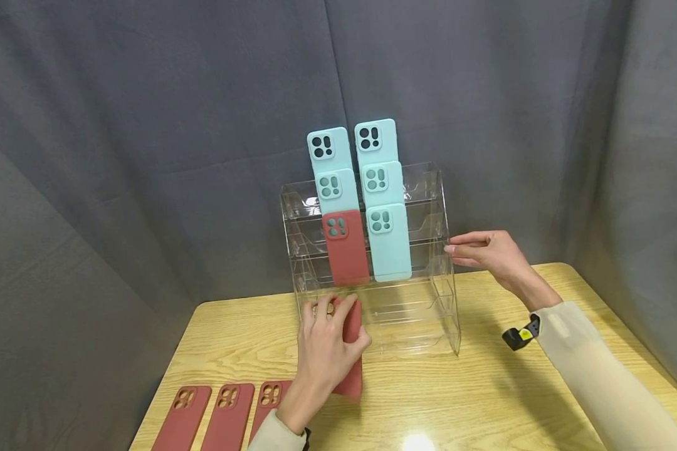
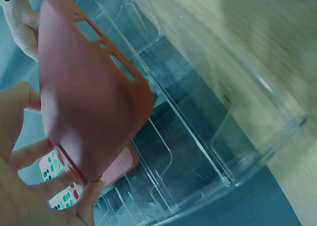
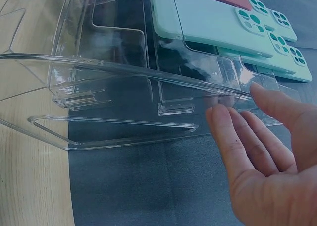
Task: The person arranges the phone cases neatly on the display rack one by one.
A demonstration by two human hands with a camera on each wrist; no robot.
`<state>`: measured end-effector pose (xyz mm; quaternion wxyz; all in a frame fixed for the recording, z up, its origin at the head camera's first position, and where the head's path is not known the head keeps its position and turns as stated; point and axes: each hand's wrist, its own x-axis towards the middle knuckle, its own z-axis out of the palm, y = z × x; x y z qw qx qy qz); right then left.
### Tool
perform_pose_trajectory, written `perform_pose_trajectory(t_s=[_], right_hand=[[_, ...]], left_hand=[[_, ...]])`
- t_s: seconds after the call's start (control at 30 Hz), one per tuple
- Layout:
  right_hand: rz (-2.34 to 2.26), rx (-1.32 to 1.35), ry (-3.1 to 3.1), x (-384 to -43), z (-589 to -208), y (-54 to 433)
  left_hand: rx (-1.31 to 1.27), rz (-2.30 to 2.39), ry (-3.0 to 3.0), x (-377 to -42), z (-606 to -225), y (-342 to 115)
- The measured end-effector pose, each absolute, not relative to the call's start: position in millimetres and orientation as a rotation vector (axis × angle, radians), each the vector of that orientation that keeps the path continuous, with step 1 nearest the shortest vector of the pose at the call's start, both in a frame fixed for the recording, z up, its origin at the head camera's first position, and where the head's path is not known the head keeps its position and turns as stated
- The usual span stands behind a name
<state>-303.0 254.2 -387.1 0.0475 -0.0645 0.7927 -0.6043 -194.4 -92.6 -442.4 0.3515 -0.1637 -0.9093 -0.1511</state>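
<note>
My left hand (image 1: 324, 344) grips a red phone case (image 2: 94, 87) by its camera end, in front of the lower part of a clear tiered display rack (image 1: 456, 313). In the left wrist view the thumb and fingers pinch one end of the case, which hangs tilted. My right hand (image 1: 496, 257) pinches the rack's right side panel edge (image 3: 124, 69) between thumb and fingers. Another red phone case (image 1: 351, 257) stands in the rack's left column, below two mint cases (image 1: 338, 197). Beside it, a mint phone case (image 1: 391, 250) stands in the right column under two more.
Several red phone cases (image 1: 182, 419) lie on the wooden table (image 1: 242, 338) at the front left, partly behind my left forearm. A grey curtain (image 1: 203, 125) hangs behind the table. The rack's lowest tiers hold no case in the head view.
</note>
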Motion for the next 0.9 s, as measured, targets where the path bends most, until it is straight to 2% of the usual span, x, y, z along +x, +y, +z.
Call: perform_pose_trajectory(t_s=[0.6,0.9], right_hand=[[-1.808,-0.205,2.452,-303,-389,254],[-1.787,-0.202,2.481,-302,-388,254]], left_hand=[[-0.382,-0.33,-2.166,-247,-412,-69],[-0.353,-0.292,-2.094,-268,-409,-62]])
